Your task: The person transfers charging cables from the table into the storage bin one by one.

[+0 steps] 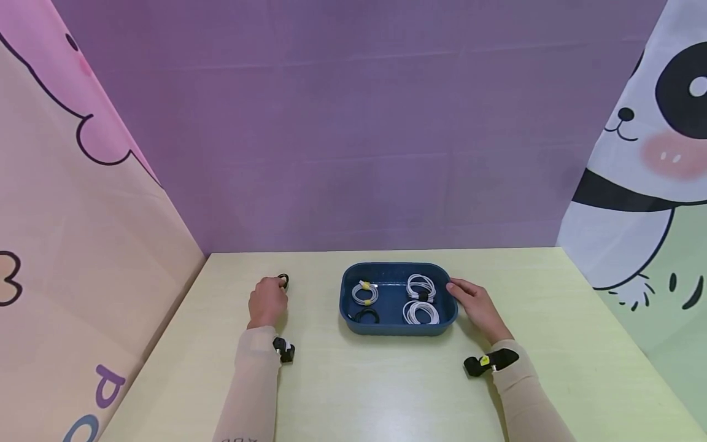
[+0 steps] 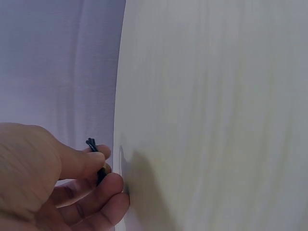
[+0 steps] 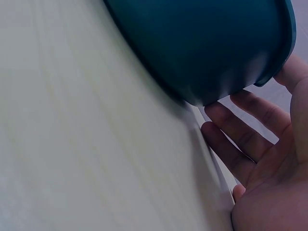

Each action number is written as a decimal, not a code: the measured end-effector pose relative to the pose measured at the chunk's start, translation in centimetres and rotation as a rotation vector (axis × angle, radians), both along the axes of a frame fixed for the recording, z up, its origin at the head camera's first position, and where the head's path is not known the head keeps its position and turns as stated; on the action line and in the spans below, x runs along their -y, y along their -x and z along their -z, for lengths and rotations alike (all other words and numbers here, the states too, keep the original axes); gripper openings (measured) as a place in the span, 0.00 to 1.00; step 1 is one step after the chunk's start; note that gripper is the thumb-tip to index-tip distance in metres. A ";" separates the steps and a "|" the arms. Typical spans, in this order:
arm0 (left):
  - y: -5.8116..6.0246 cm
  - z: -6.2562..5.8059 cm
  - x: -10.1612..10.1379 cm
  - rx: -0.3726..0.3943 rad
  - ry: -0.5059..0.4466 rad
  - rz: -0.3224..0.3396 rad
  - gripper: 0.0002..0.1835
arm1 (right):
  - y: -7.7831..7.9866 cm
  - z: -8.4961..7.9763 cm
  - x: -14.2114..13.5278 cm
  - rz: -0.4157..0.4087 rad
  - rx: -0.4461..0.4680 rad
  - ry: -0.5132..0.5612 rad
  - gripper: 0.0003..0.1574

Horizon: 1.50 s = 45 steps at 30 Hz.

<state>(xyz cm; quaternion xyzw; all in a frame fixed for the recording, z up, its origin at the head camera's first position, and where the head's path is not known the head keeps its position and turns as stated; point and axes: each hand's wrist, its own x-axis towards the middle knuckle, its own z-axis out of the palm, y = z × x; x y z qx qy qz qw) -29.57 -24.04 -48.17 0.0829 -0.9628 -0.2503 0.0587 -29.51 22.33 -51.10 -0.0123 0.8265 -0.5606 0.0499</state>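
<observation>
My left hand [image 1: 267,302] is at the left of the table, pinching a small coiled black cable [image 1: 284,280] between thumb and fingers. In the left wrist view the black cable [image 2: 94,147] pokes out past the thumb, and the rest of it is hidden by the fingers. A dark blue bin [image 1: 397,329] stands at the table's middle. My right hand [image 1: 479,307] holds its right end; in the right wrist view the thumb is at the rim and fingertips touch the outer wall. Inside lie white cable coils [image 1: 421,313], a coil with yellow ties [image 1: 365,293] and a black coil [image 1: 366,315].
The pale wooden table [image 1: 381,387] meets a purple cloth backdrop [image 1: 353,135] at its far edge. Printed cloth panels rise on the left [image 1: 83,233] and on the right, the latter with a panda [image 1: 635,184].
</observation>
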 end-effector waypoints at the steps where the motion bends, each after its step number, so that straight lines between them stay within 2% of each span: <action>1: 0.0 0.0 0.0 -0.007 -0.002 -0.002 0.17 | 0.0 0.0 0.0 0.001 0.001 -0.001 0.42; 12: 0.3 0.8 -0.4 -0.112 -0.075 -0.025 0.15 | 0.0 0.0 0.0 0.001 -0.002 -0.015 0.42; 18: 0.2 0.8 -0.9 -0.161 -0.094 -0.043 0.14 | 0.1 0.1 0.0 0.001 -0.014 -0.002 0.41; 45: -0.5 -0.9 -2.3 -0.216 -0.131 -0.059 0.14 | 0.0 0.1 0.0 0.009 -0.009 -0.005 0.41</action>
